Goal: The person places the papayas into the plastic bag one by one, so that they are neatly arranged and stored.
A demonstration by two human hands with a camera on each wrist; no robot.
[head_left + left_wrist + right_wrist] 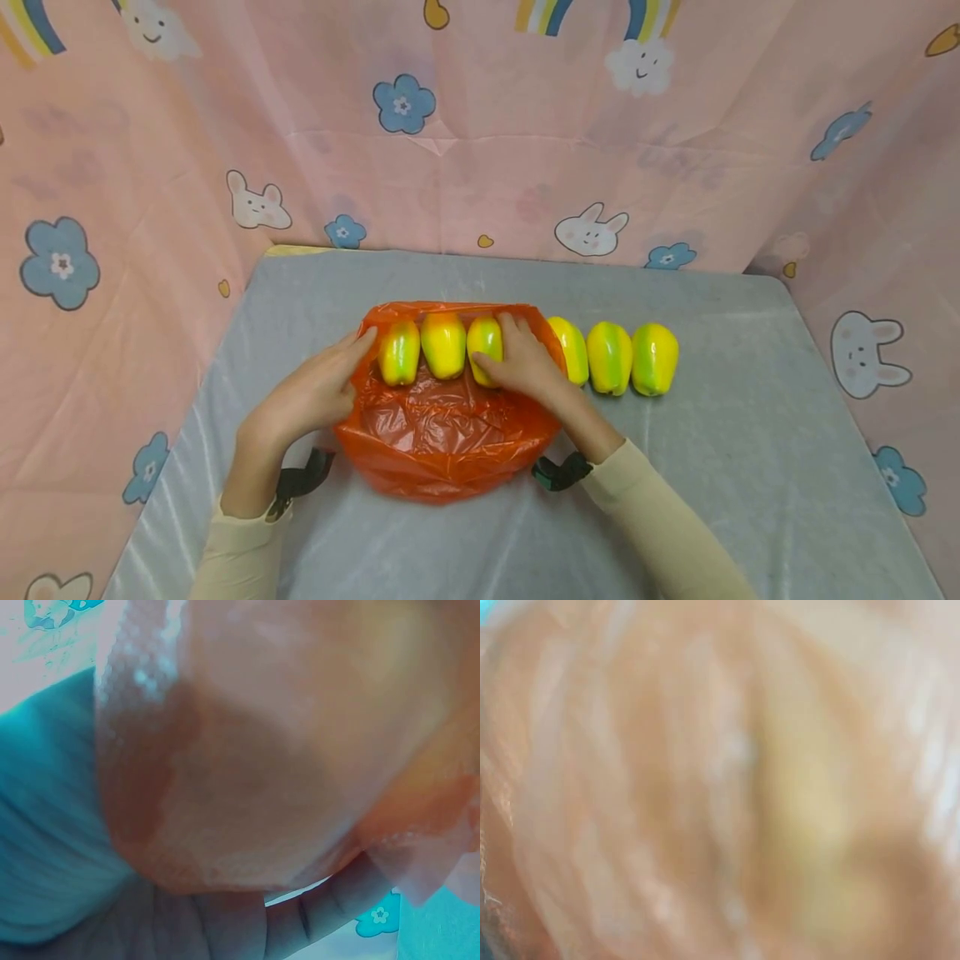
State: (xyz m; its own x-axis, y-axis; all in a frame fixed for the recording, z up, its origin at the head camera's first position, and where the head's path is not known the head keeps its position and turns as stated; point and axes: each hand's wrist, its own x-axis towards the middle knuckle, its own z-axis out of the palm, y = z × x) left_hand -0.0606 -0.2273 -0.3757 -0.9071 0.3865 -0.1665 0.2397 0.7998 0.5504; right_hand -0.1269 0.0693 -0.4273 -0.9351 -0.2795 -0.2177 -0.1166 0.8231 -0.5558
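Note:
An orange-red plastic bag point(435, 475) lies spread with its mouth facing up, and three yellow-green fruits or peppers stand in a row inside it. My right hand point(525, 358) reaches into the bag and grips the rightmost one point(486, 350) between thumb and fingers. At the bag's left rim is my left hand point(322, 387), its index finger extended along the plastic; the thumb side is partly hidden. Thin orange plastic point(225, 787) covers much of my left hand point(225, 922) in the left wrist view. The right wrist view is blurred by plastic, with a yellow shape point(802, 802) behind it.
Three more yellow-green pieces point(610, 358) stand in a row just right of the bag on the grey cloth-covered table point(750, 433). A pink patterned curtain point(480, 175) hangs behind the table and along both sides.

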